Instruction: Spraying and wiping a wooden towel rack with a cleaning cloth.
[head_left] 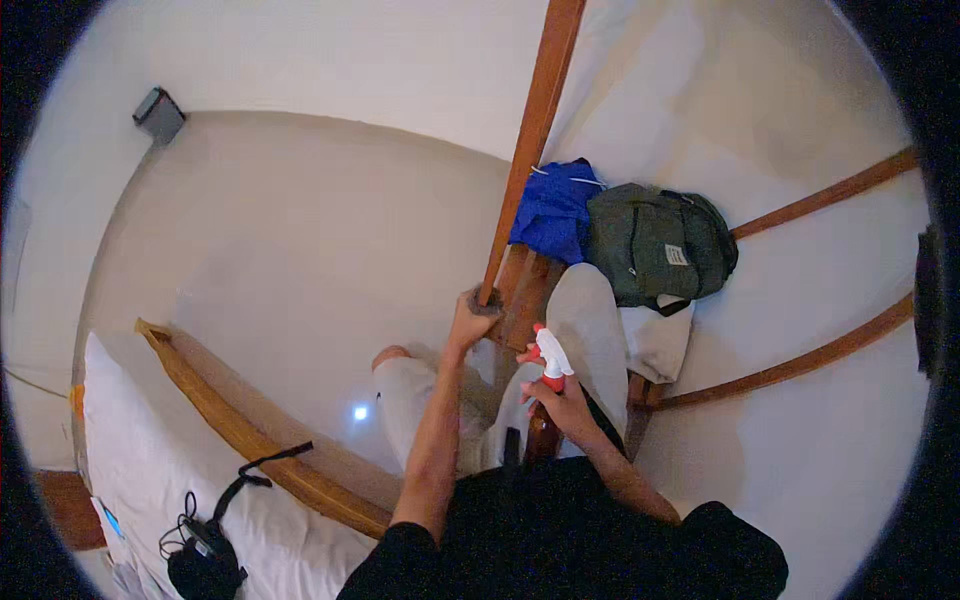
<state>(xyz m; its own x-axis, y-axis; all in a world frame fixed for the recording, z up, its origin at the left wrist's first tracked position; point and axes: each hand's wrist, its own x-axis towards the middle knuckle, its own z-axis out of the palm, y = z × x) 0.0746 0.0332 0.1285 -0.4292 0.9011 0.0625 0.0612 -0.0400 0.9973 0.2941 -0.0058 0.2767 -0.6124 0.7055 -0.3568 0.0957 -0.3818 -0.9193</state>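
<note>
My left hand (473,313) presses a small grey cloth (487,307) against the base of a tall wooden post (528,140) where it meets a wooden step (524,290). In my right hand (560,397) is a spray bottle with a white and red trigger head (552,358), held upright close to my body. Both forearms reach forward from my black shirt. My light trousers and one bare foot (388,355) show below the hands.
A blue garment (553,210) and a dark green backpack (660,245) lie on the white bedding beside the post. Wooden rails (820,195) cross at right. A wooden bed frame (240,425) with white bedding and a black strapped device (205,560) sits lower left. A grey box (158,115) is on the wall.
</note>
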